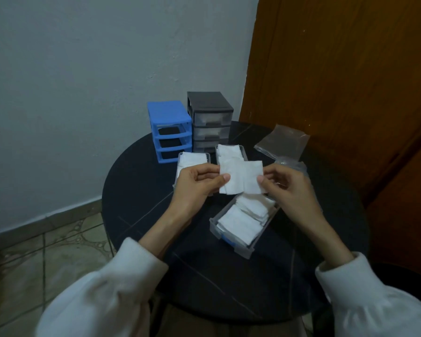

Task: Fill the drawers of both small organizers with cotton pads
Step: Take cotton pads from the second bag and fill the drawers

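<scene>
Two white cotton pads (pixel 241 177) held up over the middle of the round black table (pixel 136 190), side by side and overlapping a little. Pinched on one edge by the left hand (pixel 195 184), thumb on top, and on the other edge by the right hand (pixel 284 183). Both hands closed on the pads, nothing else in them.

Just below, a clear drawer (pixel 243 224) lying out on the table, already packed with pads. Two more drawers behind the hands, one to the left (pixel 192 161) and one in the middle (pixel 230 152), both with white pads inside. Looks like three drawers filled or nearly filled.

Further back, the blue organizer (pixel 169 130) with all three slots open and dark, so no drawers in it yet. Beside it, touching or almost, the black organizer (pixel 209 120) with its drawers pushed in. Something pale in the top one; hard to tell about the lower ones.

Probably left to do: the last pads into a drawer, then the three drawers back into the blue organizer. Maybe also the black organizer's drawers.

Off to the right, a plastic bag (pixel 282 142) lying flat near the table edge.
</scene>
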